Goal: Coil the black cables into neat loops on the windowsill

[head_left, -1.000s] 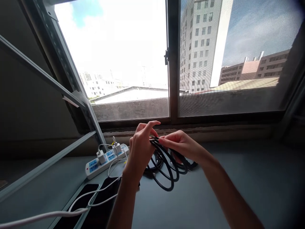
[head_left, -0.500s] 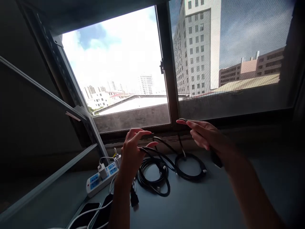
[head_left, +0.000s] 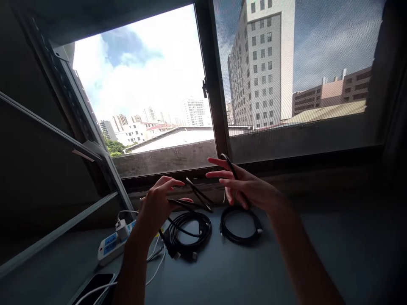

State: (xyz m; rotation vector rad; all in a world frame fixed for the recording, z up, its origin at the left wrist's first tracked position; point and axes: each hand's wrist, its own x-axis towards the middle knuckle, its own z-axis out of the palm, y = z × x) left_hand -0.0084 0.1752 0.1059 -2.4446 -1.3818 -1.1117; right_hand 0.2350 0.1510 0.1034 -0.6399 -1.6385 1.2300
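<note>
My left hand (head_left: 160,199) is raised over the left side of the table, with a stretch of black cable (head_left: 199,195) running between its thumb and fingers. To its right, my right hand (head_left: 244,184) has its fingers spread, and a dark cable loop (head_left: 231,164) passes among them. Below the left hand lies a coiled black cable (head_left: 188,245) with plug ends at its lower edge. A smaller black coil (head_left: 241,242) rests on the table under the right hand.
A white power strip (head_left: 110,250) with a charger (head_left: 122,230) sits at the left, near white cords (head_left: 156,271) and a phone-like dark object (head_left: 97,288). A metal shelf frame (head_left: 119,182) rises beside the window. The table (head_left: 203,284) spans the front.
My right hand has moved left and its fingers have spread. The left hand has shifted left. The lifted cable has changed shape between the hands, and the view has shifted slightly.
</note>
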